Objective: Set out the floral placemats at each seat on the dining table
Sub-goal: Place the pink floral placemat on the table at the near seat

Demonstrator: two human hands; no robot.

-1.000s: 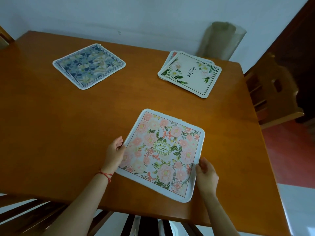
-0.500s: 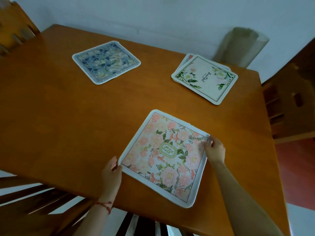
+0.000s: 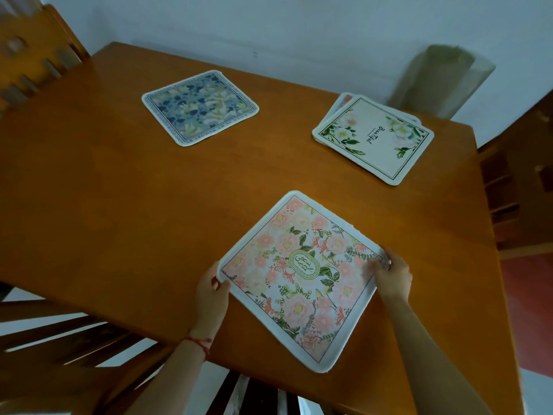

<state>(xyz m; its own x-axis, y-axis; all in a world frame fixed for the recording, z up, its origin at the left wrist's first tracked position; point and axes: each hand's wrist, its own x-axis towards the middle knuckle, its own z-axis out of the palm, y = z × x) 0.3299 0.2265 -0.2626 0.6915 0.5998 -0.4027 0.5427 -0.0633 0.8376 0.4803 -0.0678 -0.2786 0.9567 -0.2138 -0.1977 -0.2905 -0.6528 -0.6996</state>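
A pink floral placemat [image 3: 299,280] lies flat near the front edge of the wooden dining table [image 3: 119,220], turned at an angle. My left hand [image 3: 211,295] pinches its left corner. My right hand [image 3: 390,277] holds its right corner, fingers on top of the mat. A blue floral placemat [image 3: 200,106] lies alone at the far left. At the far right sits a small stack of placemats [image 3: 374,137]; the top one is cream with white flowers and green leaves, and edges of others show beneath it.
A wooden chair [image 3: 520,190] stands at the table's right side and another chair back [image 3: 33,52] at the far left. Chair slats [image 3: 74,348] show below the front edge. A pale rolled sheet [image 3: 440,82] leans on the white wall behind the table.
My right hand moved from the pink mat's lower right edge up to its right corner. My left hand slid down to the left corner. The mat has shifted only slightly.
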